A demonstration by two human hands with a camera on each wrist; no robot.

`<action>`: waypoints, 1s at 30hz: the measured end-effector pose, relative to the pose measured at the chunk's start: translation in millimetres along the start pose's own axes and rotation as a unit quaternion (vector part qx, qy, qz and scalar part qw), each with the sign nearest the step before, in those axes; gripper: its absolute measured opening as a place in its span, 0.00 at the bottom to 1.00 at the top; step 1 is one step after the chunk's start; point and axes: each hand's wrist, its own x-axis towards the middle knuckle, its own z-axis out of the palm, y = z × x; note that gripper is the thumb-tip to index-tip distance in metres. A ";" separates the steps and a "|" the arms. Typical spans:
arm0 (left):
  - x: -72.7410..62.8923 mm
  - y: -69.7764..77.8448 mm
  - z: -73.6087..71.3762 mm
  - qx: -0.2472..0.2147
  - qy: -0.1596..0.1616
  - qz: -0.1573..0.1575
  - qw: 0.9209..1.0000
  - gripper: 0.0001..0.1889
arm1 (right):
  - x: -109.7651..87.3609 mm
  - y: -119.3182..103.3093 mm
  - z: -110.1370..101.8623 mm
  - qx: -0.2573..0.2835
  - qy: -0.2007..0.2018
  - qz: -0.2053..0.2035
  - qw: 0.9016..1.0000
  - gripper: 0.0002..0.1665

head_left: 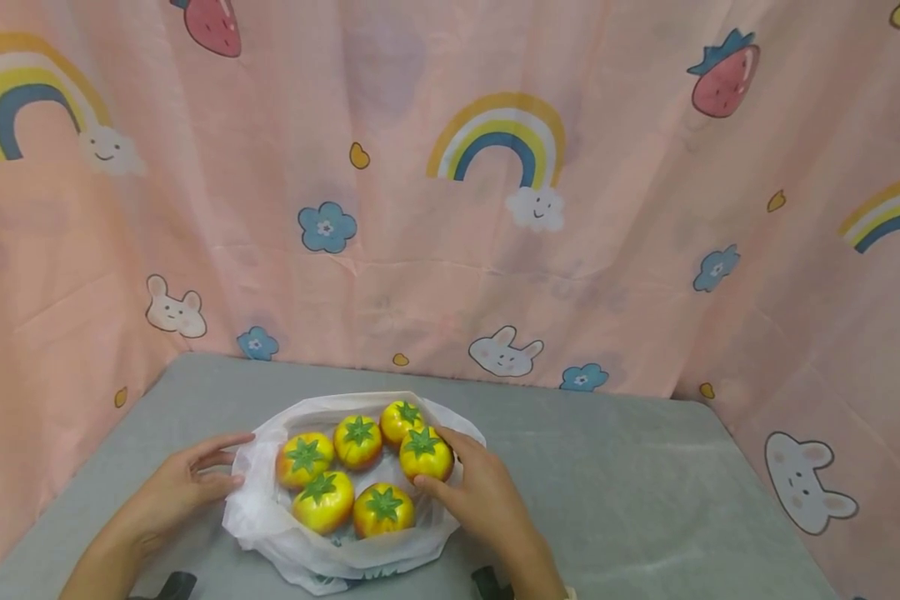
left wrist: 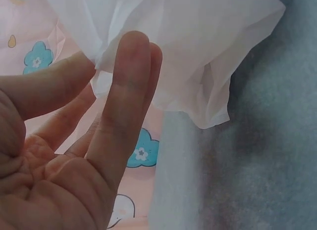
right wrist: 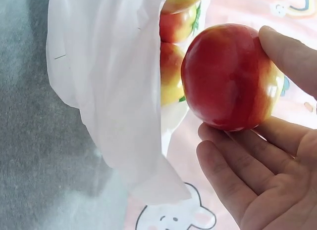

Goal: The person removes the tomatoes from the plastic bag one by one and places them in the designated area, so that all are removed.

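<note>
Holding fruit (right wrist: 230, 76), its leaves (head_left: 422, 442), head view only

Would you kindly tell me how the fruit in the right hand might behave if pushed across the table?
The fruit would likely roll, since it looks nearly round. Its glossy skin may feel slippery. It seems firm, showing no visible dent where the right hand holds it.
</note>
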 end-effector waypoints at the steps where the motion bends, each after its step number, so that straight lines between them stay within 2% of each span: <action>1: 0.9 0.0 0.2 0.000 0.000 -0.002 1.000 0.38 | -0.1 0.5 -0.4 -0.001 0.001 -0.002 1.000 0.44; 8: 3.1 -1.3 0.3 0.006 0.001 0.005 1.000 0.38 | 0.0 1.9 -2.3 -0.002 0.007 -0.003 1.000 0.43; 13: 1.2 -1.9 -0.2 0.018 0.000 0.013 1.000 0.37 | -1.6 3.6 -4.6 0.003 0.012 0.021 1.000 0.43; 17: 2.3 -1.5 0.4 0.010 -0.002 -0.001 1.000 0.39 | -2.0 6.2 -7.3 0.003 0.026 0.036 0.999 0.43; 22: 3.4 -1.6 0.2 -0.003 -0.009 -0.016 1.000 0.40 | -1.0 10.9 -11.8 -0.003 0.046 0.033 0.998 0.43; 30: 1.7 -3.9 0.3 -0.013 -0.020 -0.006 1.000 0.42 | 0.1 20.2 -20.8 -0.007 0.067 0.049 0.997 0.42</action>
